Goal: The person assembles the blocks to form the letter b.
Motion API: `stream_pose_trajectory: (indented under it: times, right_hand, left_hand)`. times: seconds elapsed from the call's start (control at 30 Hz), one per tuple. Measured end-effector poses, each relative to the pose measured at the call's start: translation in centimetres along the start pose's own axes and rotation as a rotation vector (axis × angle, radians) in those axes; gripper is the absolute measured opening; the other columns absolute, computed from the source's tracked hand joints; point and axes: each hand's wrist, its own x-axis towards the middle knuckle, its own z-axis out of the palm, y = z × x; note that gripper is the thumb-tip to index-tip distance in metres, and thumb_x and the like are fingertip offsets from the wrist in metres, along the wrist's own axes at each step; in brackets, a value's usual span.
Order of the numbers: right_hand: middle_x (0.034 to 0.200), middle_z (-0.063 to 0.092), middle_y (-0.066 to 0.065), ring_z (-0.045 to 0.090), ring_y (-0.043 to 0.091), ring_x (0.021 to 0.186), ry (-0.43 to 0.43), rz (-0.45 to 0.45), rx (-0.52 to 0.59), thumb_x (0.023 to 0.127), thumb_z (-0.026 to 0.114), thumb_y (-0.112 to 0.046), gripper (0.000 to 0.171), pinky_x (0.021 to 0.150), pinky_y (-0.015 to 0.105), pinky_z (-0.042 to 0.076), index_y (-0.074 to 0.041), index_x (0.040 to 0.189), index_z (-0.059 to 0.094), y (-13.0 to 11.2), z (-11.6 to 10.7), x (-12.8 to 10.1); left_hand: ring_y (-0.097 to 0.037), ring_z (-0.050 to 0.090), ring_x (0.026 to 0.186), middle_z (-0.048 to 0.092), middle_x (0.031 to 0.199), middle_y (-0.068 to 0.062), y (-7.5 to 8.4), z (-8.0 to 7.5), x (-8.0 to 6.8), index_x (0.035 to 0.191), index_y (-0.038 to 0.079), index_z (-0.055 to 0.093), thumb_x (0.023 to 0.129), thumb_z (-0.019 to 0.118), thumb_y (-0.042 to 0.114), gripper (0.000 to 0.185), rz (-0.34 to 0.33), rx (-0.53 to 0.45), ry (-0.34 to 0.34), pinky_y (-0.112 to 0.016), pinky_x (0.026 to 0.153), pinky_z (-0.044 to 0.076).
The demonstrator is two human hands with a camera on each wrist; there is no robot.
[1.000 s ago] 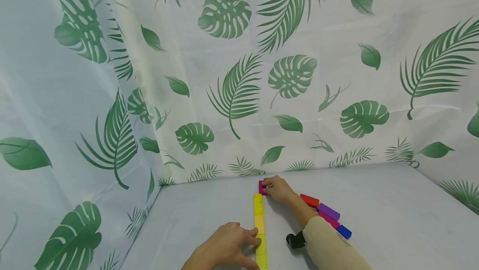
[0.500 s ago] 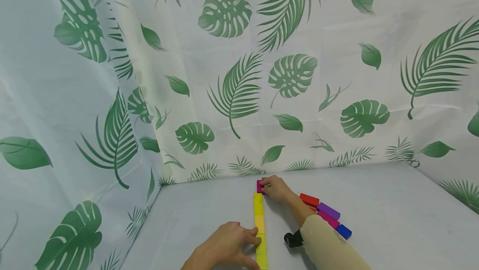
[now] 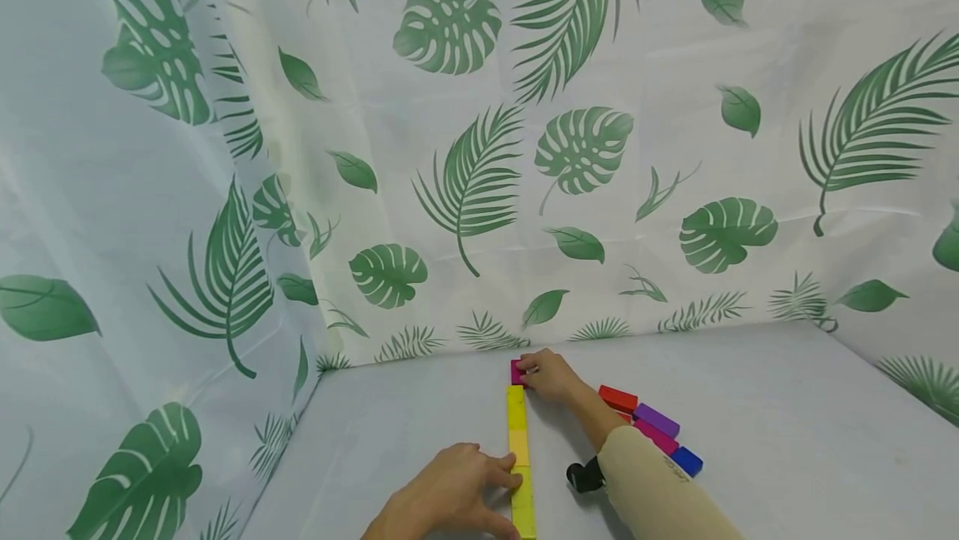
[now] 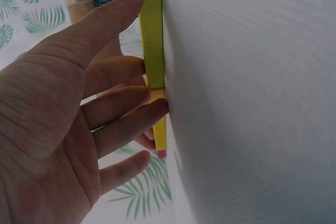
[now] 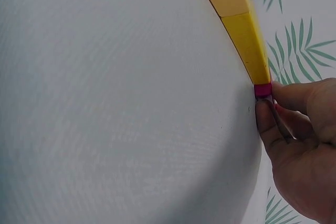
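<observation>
Change: almost nothing has moved over the last second; the right hand [image 3: 549,375] and its magenta block [image 3: 515,372] have crept a touch toward the far wall, while the left hand [image 3: 449,497] stays where it was.
Right hand: fingertips pinch the magenta block, which sits at the far end of the yellow block row [image 3: 519,457], touching its last yellow piece.
Left hand: fingers straight and slightly spread, tips pressed against the left side of the row near its close end.
Row: flat on the grey table [image 3: 787,440], running straight away from the person.
Loose blocks: a red block [image 3: 618,398], purple block [image 3: 658,419] and blue block [image 3: 687,461] lie just right of the right forearm.
Edges and room: the row's far end is near the leaf-print curtain [image 3: 479,174] at the table's back edge; open table lies wide to the right and narrower to the left.
Writing: none legible.
Left wrist view: shows the fingers [image 4: 128,124] touching the yellow side.
Right wrist view: shows the pinch on the magenta block [image 5: 262,88] closely.
</observation>
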Motion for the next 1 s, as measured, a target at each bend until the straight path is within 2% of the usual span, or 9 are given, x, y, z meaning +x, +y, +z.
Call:
stream_pose_trajectory:
  times: [0.3, 0.63, 1.0]
  right_hand:
    - [0.144, 0.064, 0.012, 0.062, 0.031, 0.122, -0.005, -0.025, -0.015, 0.1, 0.067, -0.006, 0.029, 0.105, 0.046, 0.053, -0.004, 0.128, 0.074, -0.6, 0.0, -0.4]
    - [0.142, 0.065, 0.013, 0.057, 0.035, 0.13, 0.0, -0.027, -0.003, 0.1, 0.066, -0.006, 0.027, 0.111, 0.05, 0.048, -0.003, 0.125, 0.075, -1.2, 0.2, -0.7]
    - [0.144, 0.064, 0.013, 0.054, 0.037, 0.137, 0.008, -0.019, 0.0, 0.101, 0.065, -0.007, 0.027, 0.113, 0.051, 0.046, -0.003, 0.125, 0.075, -1.2, 0.5, -0.5]
  left_hand:
    - [0.0, 0.065, 0.116, 0.065, 0.141, 0.009, -0.2, 0.2, -0.2, 0.131, 0.035, 0.073, 0.078, 0.082, 0.064, 0.061, 0.047, 0.03, 0.032, -0.033, 0.102, 0.052]
    - [0.002, 0.065, 0.113, 0.066, 0.141, 0.01, 0.0, 0.1, -0.1, 0.131, 0.036, 0.073, 0.078, 0.082, 0.064, 0.061, 0.037, 0.041, 0.026, -0.03, 0.099, 0.052]
    - [0.001, 0.066, 0.116, 0.066, 0.14, 0.011, 0.0, 0.0, 0.0, 0.13, 0.036, 0.073, 0.078, 0.082, 0.064, 0.06, 0.021, 0.04, 0.018, -0.039, 0.104, 0.053]
